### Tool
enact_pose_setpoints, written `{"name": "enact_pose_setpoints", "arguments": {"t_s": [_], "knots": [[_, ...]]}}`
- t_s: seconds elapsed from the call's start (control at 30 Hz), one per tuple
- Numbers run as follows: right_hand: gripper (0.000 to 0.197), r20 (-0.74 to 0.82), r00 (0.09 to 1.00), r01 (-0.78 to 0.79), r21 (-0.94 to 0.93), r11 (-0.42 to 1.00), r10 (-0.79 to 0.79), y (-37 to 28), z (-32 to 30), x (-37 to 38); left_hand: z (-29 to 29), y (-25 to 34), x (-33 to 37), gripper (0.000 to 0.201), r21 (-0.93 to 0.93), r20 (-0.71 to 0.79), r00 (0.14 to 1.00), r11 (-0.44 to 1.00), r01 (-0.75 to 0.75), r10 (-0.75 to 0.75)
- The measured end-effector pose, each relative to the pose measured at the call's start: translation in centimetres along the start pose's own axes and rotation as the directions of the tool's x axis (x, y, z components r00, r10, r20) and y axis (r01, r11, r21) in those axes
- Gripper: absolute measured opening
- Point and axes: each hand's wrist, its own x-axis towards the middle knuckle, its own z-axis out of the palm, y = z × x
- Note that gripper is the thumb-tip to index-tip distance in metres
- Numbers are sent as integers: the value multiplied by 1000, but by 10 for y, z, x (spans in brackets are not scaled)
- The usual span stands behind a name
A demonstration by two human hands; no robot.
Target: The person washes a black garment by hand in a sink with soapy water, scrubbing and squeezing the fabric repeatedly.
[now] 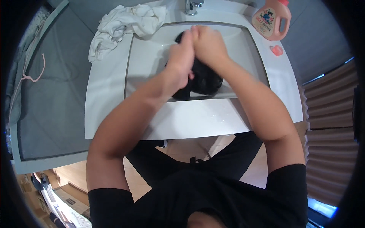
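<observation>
A wet-looking black cloth (207, 80) hangs bunched over the basin of a white sink (241, 49). Above the basin my left hand (181, 57) and my right hand (210, 43) are pressed together, closed on the upper part of the cloth. A small black end pokes out beyond my left hand, while most of the fabric drops below both hands toward the near side of the basin. My fingers are partly hidden and slightly blurred, and the cloth's exact kind cannot be made out.
A chrome faucet (191, 7) stands at the back of the sink. Crumpled white cloth (125, 24) lies on the back left counter. At the back right are a pink detergent jug (272, 21) and a pink cap (276, 50). Pleated brown curtain (329, 152) hangs at the right.
</observation>
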Motion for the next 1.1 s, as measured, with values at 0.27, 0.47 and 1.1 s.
{"name": "enact_pose_setpoints", "arguments": {"t_s": [0.27,0.47,1.1], "knots": [[41,-38,995,97,72,993,-94,-23,-6,-8,-2,16,8,65,-191,-141,986,974,-118,92],[39,-21,999,51,116,992,-49,-46,-3,-31,-25,22,22,64,-299,-111,993,952,-65,33],[42,-157,987,85,248,965,-46,6,-34,12,-33,27,-13,44,148,360,917,960,-236,170]]}}
